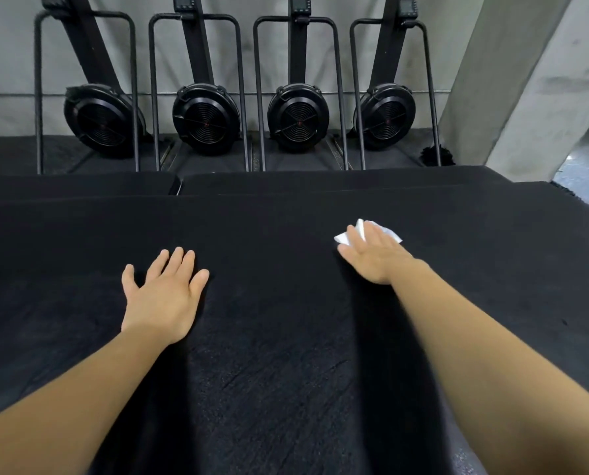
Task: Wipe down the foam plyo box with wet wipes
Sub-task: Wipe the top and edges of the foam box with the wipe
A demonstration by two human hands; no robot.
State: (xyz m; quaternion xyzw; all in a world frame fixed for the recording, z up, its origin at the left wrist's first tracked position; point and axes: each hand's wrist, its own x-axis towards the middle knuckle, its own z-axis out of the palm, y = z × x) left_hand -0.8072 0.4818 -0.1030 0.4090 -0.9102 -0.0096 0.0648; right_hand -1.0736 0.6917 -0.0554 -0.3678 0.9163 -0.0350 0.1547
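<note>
The black foam plyo box [286, 337] fills the lower half of the view, its flat top facing me. My left hand [164, 293] lies flat on the top, palm down, fingers spread, holding nothing. To the right and a little farther away, my right hand [375, 255] presses a white wet wipe [387, 231] flat against the box top. The wipe pokes out past the fingers and beside the thumb; most of it is hidden under the palm.
Beyond the box's far edge lie more black foam blocks [320, 183] with a gap between them. Several black fan-wheel exercise machines [205, 118] stand in a row against a grey concrete wall. A concrete pillar [512, 80] rises at the right, with floor beside it.
</note>
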